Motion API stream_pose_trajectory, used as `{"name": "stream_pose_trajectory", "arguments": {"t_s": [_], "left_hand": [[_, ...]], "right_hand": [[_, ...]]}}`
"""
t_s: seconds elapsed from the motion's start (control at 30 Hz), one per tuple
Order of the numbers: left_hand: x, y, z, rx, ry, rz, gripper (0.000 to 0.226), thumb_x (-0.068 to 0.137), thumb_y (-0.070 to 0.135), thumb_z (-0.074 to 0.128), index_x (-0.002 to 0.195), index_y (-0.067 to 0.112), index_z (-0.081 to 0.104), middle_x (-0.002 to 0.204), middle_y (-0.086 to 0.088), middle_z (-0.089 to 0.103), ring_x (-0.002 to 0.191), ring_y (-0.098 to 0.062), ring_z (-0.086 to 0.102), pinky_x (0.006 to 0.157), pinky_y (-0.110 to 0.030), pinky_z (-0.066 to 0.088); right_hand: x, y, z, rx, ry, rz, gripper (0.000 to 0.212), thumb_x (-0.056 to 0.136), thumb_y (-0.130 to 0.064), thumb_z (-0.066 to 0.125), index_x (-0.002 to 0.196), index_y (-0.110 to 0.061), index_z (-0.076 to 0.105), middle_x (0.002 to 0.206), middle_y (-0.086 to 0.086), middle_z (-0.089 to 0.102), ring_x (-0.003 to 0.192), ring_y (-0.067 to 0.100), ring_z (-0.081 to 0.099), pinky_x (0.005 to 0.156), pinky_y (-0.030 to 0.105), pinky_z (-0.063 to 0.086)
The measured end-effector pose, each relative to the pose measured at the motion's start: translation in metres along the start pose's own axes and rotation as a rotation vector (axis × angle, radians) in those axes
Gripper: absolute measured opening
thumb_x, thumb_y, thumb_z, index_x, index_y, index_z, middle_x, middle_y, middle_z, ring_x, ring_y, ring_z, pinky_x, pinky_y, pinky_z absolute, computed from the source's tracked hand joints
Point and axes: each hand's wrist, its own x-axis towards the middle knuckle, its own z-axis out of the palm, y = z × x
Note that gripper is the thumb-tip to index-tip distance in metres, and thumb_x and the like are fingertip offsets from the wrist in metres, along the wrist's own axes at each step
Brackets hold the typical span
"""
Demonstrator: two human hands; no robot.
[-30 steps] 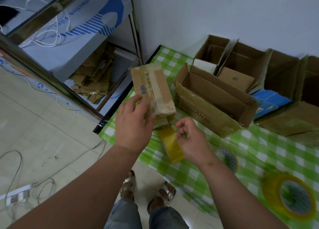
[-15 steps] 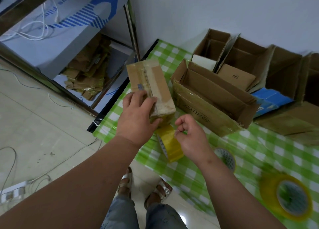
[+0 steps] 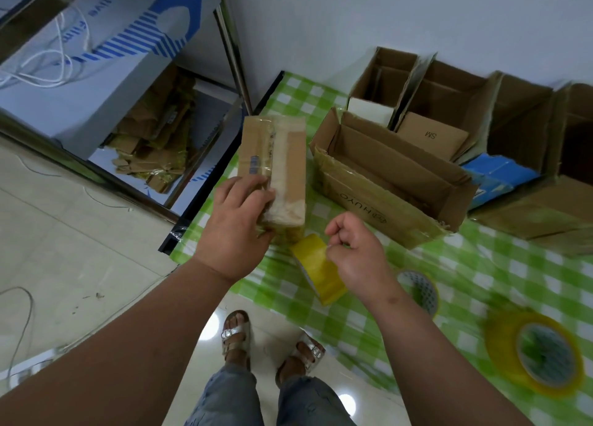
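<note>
Green-checked worktop (image 3: 481,265) against a white wall, carrying a row of open cartons (image 3: 394,182) and a spare tape ring (image 3: 539,358) at the near right. One small taped parcel (image 3: 285,156) is held above the worktop's left end, tilted away from the viewer. The left hand (image 3: 236,230) grips its near end, fingers (image 3: 253,191) curled over the top face, thumb hidden beneath. The yellow tape roll (image 3: 321,265) sits just below the parcel's near end, touching it or nearly so. The right hand (image 3: 356,255) is closed in a pinch, thumb and forefinger meeting at the roll's upper rim; whether they hold loose tape or the rim itself cannot be told.

Assessment: the parcel looks light, stiff at its edges and slick where film covers it, so it is best held across bare cardboard near the corners. The tape is thin, clingy and liable to fold on itself; it should be kept taut.
</note>
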Motion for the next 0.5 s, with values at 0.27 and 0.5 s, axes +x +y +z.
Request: {"name": "stream_pose_trajectory", "arguments": {"t_s": [0.27, 0.5], "left_hand": [[0.011, 0.006, -0.009, -0.004, -0.115, 0.018, 0.064, 0.06, 0.02, 0.092, 0.115, 0.007, 0.062, 0.137, -0.012, 0.051, 0.129, -0.033, 0.041, 0.107, -0.042, 0.038], [-0.007, 0.028, -0.029, -0.006, 0.071, -0.01, 0.05, 0.078, 0.03, 0.063, 0.127, 0.016, 0.06, 0.127, -0.005, 0.056, 0.117, -0.026, 0.046, 0.098, -0.042, 0.032]], "right_hand": [[-0.005, -0.012, -0.001, 0.049, 0.043, -0.02, 0.036, 0.083, 0.015, 0.048, 0.083, -0.021, 0.05, 0.069, 0.0, 0.043, 0.063, 0.012, 0.038, 0.059, 0.025, 0.033], [-0.016, -0.024, 0.002, 0.069, 0.022, -0.063, 0.034, 0.084, 0.017, 0.048, 0.086, -0.017, 0.047, 0.071, 0.008, 0.041, 0.066, 0.018, 0.036, 0.061, 0.033, 0.033]]}}
